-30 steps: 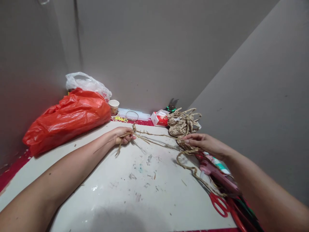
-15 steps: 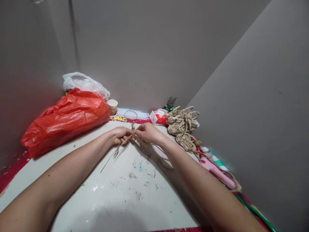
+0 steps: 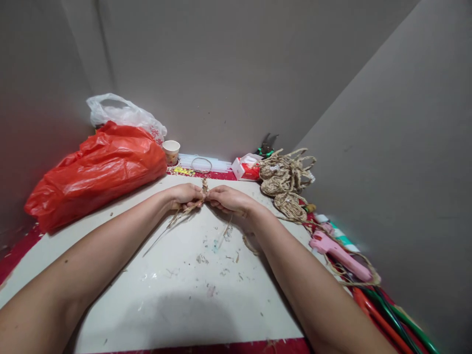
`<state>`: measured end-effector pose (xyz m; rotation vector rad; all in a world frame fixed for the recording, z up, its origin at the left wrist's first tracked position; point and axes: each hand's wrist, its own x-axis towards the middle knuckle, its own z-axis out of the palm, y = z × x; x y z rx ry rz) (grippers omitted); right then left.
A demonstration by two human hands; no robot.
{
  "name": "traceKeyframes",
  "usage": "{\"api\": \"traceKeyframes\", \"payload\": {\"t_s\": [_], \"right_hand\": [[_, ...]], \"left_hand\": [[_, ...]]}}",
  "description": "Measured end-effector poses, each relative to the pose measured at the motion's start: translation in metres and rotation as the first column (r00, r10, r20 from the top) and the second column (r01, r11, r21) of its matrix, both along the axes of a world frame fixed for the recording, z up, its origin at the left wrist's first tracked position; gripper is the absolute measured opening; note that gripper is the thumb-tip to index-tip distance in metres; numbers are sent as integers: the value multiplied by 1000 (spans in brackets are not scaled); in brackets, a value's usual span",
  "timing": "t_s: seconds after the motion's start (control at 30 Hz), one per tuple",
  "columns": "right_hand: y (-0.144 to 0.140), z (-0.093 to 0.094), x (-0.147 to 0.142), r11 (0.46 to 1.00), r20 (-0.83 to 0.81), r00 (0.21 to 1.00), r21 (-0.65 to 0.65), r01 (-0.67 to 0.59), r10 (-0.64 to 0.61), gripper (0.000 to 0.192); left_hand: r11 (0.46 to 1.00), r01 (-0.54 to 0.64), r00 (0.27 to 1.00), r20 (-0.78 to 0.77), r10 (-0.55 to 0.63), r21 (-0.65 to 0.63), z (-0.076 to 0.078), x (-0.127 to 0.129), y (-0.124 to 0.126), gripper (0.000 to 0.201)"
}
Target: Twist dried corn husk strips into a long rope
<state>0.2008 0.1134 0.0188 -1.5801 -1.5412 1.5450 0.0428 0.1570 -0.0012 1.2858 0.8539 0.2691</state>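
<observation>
Both hands meet over the far part of a white board [image 3: 177, 275], pinching a short braid of straw [image 3: 205, 185] whose plaited end sticks up between them. My left hand [image 3: 186, 195] is closed around the braid and some loose strands [image 3: 175, 220], which trail down toward the left. My right hand [image 3: 226, 199] pinches at the same spot from the other side, thumb and forefinger together. A thin strand [image 3: 226, 226] hangs below it. The exact grip of the fingertips is partly hidden.
Left stand a red plastic bag [image 3: 99, 172] and a white bag [image 3: 125, 113]. Behind are a paper cup [image 3: 171, 152], clear glue sticks [image 3: 217, 163] and a tissue pack [image 3: 249, 168]. Right lie woven straw pieces [image 3: 283, 179], pliers [image 3: 267, 145] and a pink glue gun [image 3: 341, 255].
My right hand has lowered and drawn in against my left at the braid. The strands that spread out under the right hand are now mostly hidden. The view has tilted slightly.
</observation>
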Motion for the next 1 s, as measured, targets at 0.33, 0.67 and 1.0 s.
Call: {"api": "traceKeyframes", "payload": {"t_s": [0.33, 0.67, 1.0], "right_hand": [[2, -11, -3, 988, -204, 976, -145, 45, -74, 29], [-2, -20, -16, 973, -102, 968, 13, 230, -228, 24], [-5, -13, -14, 971, -277, 933, -130, 200, -229, 30]], "left_hand": [[985, 60, 998, -36, -55, 163, 4, -9, 0, 13], [761, 174, 900, -415, 135, 625, 32, -7, -17, 21], [600, 43, 881, -314, 355, 799, 0, 23, -59, 10]]}}
